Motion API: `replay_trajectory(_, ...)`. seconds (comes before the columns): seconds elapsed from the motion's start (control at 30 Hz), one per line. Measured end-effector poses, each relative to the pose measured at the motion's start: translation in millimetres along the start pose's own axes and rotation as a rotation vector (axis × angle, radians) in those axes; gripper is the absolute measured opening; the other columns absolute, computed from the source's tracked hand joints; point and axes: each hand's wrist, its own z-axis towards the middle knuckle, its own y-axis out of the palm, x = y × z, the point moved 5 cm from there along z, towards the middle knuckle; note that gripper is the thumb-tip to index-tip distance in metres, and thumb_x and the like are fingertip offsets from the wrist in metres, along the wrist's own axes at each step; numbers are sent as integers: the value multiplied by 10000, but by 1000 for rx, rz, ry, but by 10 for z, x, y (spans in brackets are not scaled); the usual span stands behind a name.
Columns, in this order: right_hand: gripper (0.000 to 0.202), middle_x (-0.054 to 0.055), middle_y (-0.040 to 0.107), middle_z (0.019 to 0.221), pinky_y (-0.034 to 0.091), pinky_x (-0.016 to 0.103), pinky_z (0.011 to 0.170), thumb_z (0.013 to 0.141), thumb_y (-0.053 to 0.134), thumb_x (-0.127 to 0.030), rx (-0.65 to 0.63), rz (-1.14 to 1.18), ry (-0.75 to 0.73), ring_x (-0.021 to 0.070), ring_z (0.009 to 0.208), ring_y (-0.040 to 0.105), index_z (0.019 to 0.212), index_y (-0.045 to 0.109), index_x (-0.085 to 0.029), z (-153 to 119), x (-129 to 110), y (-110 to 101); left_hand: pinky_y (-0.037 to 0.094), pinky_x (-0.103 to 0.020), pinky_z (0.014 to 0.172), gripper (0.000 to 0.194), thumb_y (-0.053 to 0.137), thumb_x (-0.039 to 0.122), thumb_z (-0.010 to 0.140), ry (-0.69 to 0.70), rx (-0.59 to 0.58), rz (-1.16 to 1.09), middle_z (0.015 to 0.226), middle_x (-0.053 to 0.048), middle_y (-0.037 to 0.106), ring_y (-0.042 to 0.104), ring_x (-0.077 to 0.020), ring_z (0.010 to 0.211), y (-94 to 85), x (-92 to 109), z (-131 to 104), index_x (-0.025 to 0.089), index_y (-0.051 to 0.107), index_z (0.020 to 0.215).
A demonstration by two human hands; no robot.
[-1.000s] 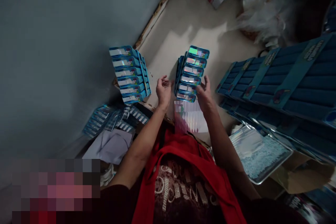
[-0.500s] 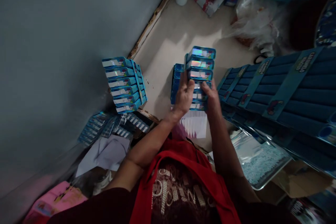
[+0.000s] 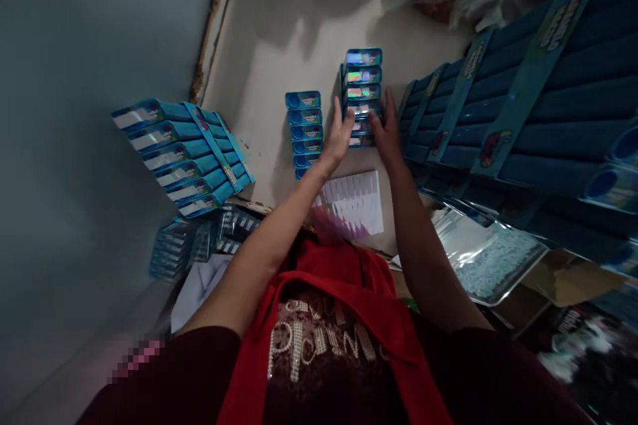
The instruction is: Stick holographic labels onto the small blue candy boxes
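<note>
A stack of flat blue boxes (image 3: pixel 363 74) with shiny white strips on their ends stands on the pale surface. My left hand (image 3: pixel 339 135) lies along its lower left side, fingers stretched out, with the thumb at the box ends. On the other side, my right hand (image 3: pixel 386 127) has its thumb by the stack and its straight fingers a little apart from it. Both hands look loose around the boxes. Just left of them is another stack of blue boxes (image 3: pixel 305 118), whose ends show printing and a round blue mark.
Banded blue boxes (image 3: pixel 184 149) stand by the wall at left. A large row of banded blue boxes (image 3: pixel 523 80) fills the right side. Near me lies a fan of white sheets (image 3: pixel 351 202). A clear tray of light-blue bits (image 3: pixel 491 265) sits at lower right.
The held stack has gone down onto the surface, right of the other stack, which now shows fully. My hands have loosened around it. The view has shifted.
</note>
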Motion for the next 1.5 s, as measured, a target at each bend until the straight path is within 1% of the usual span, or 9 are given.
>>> replay_trajectory(0.13,595,173,548,1662,370,513,1333,1077,586,-471,109,-294,-41,276,1571,481,1607,493,-216,-1182,102,-189,496,-452,1227,228,676,373,1059,61,46,165,1331,-112,779,707,-279,1313,-399,-79,-1434,241,778,1213)
replay_trajectory(0.3,524,251,680,1406,412,629,1218,892,695,-339,193,-571,322,379,1343,592,1372,630,-139,-2179,827,-419,631,-383,942,230,750,134,870,-556,357,321,1106,-104,794,784,-248,1000,-960,-1074,-2486,209,647,1061)
replay_trajectory(0.43,474,179,736,1215,494,493,1095,795,745,-295,182,-501,357,303,1119,646,1237,689,-134,-2187,1155,-404,612,-376,1017,287,813,164,848,-566,341,269,1133,-117,810,791,-244,1066,-859,-1416,-2365,202,621,1059)
replay_trajectory(0.7,489,-55,619,820,464,303,733,750,719,-264,273,-265,450,171,722,573,1220,603,-195,-2248,1208,-406,599,-352,985,532,815,141,806,-427,412,239,1136,-93,796,780,-235,1057,-859,-1429,-2210,201,562,1271)
replay_trajectory(0.83,616,-24,694,978,487,295,734,797,673,-281,141,-100,322,162,754,622,1379,477,-229,-2265,1106,-390,566,-344,1034,345,732,143,814,-260,107,226,1131,-58,780,748,-228,1105,-904,-1410,-2064,211,680,1149)
replay_trajectory(0.93,433,-39,682,866,478,297,744,817,637,-318,-14,-77,272,157,740,589,1238,615,-219,-2247,1081,-390,551,-359,1051,216,807,200,757,-243,-90,230,1018,-41,787,736,-245,1075,-919,-1405,-1948,199,779,971)
replay_trajectory(1.03,337,1,750,887,489,306,748,787,700,-403,-144,33,315,154,748,600,1047,756,-195,-2252,1116,-418,571,-351,1010,366,894,195,632,-283,-59,157,1061,-46,810,747,-243,1054,-979,-1359,-1890,196,829,992)
replay_trajectory(1.2,443,3,753,717,523,353,632,638,892,-443,-55,267,474,179,602,609,1020,851,-221,-2356,1153,-582,580,-304,696,435,926,291,576,-453,-28,-22,793,-23,780,700,-180,686,-1019,-1215,-2016,187,848,991)
replay_trajectory(1.5,603,47,856,1021,574,366,835,609,1006,-449,-70,122,368,204,845,710,1146,878,-208,-2390,815,-610,654,-363,894,487,951,265,629,-319,56,91,930,-69,834,797,-223,862,-1085,-799,-2139,187,857,1100)
